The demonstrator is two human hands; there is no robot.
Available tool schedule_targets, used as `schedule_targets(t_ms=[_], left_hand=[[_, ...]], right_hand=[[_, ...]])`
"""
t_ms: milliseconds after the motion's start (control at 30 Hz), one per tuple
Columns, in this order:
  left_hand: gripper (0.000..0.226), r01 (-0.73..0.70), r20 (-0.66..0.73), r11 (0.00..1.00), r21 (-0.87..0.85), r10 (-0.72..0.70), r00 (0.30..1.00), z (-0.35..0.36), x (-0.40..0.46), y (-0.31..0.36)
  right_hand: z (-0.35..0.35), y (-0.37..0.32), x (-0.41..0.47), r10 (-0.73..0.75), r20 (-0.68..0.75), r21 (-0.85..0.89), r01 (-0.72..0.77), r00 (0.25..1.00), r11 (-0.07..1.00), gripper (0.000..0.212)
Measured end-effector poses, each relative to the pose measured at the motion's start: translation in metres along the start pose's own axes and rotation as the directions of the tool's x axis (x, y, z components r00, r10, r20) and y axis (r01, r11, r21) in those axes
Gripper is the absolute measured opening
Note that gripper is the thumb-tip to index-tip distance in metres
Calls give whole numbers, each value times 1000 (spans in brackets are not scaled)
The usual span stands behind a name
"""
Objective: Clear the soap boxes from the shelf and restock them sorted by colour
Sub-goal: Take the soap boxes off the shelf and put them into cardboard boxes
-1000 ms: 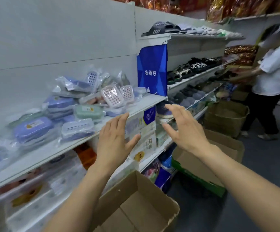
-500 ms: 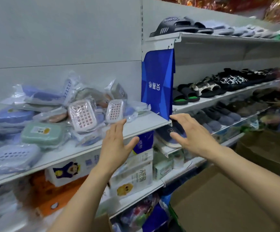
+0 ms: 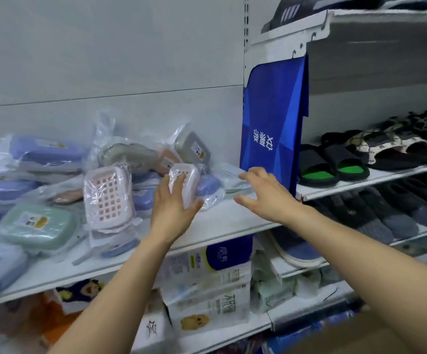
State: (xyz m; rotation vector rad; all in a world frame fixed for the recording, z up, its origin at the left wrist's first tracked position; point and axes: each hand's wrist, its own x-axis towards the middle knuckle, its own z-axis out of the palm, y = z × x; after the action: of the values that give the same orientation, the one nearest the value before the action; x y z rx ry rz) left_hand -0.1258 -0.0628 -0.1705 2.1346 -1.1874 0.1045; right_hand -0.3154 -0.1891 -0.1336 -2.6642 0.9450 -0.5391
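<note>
While the white metal shelf point(image 3: 222, 226) is loaded with a loose heap of soap boxes in clear plastic bags, you are at the clearing step, and nothing looks removed yet. Your left hand point(image 3: 173, 205) lies with fingers straight against the small pale pink slotted soap box in its plastic wrap point(image 3: 185, 181) at the right end of the heap, touching it flat without curling round it. Your right hand point(image 3: 263, 194) hovers spread and empty just to the right, over a flat pale bagged pack point(image 3: 230, 175) lying near the hanging blue fabric bag point(image 3: 271, 139). To the left of your left hand a larger pink slotted soap box point(image 3: 107, 198) leans upright, a mint green lidded soap box point(image 3: 37, 224) lies near the front edge, and lavender blue lidded soap boxes point(image 3: 46, 152) are stacked farther back. I judge that the next move calls for both hands to close round the small pink box from either side, since the slippery wrap may slide. Lift it straight out, or the blue oval box point(image 3: 207, 185) touching it may tumble off the shelf.
</note>
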Motion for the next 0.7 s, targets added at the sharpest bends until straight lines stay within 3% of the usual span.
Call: schedule_targets(t_ms=[267, 400, 700], left_hand=[[88, 130, 108, 984, 124, -144, 984, 44, 67, -31], [77, 110, 26, 985, 136, -114, 993, 53, 72, -37], [64, 177, 44, 984, -10, -177, 983, 35, 83, -22]], right_hand=[[43, 31, 122, 147, 204, 120, -174, 968, 977, 74], [65, 43, 150, 211, 290, 68, -240, 933, 968, 78], [35, 24, 143, 273, 168, -248, -227, 947, 942, 83]])
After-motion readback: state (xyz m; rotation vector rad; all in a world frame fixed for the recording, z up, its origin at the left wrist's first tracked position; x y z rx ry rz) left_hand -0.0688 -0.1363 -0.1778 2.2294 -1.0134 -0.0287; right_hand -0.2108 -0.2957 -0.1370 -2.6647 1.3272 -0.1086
